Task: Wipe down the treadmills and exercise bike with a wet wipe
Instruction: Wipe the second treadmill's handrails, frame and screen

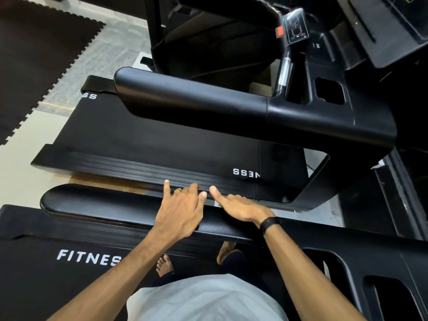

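Observation:
I stand on the near treadmill, whose black belt (58,269) reads FITNESS, facing its black padded handrail (92,205). Over that handrail my left hand (180,209) hovers with fingers spread and relaxed, a ring on one finger. My right hand (238,207) lies flat on the same rail just to the right, a black band on its wrist. No wet wipe shows in either hand. Beyond the rail lies a second treadmill with its belt (150,140) and its own thick handrail (190,100).
The second treadmill's console (333,93) with a control strip (296,28) stands at the upper right. A third black machine (208,42) sits behind. Dark interlocking floor mats (34,54) cover the upper left, with pale floor (23,177) beside the treadmill decks.

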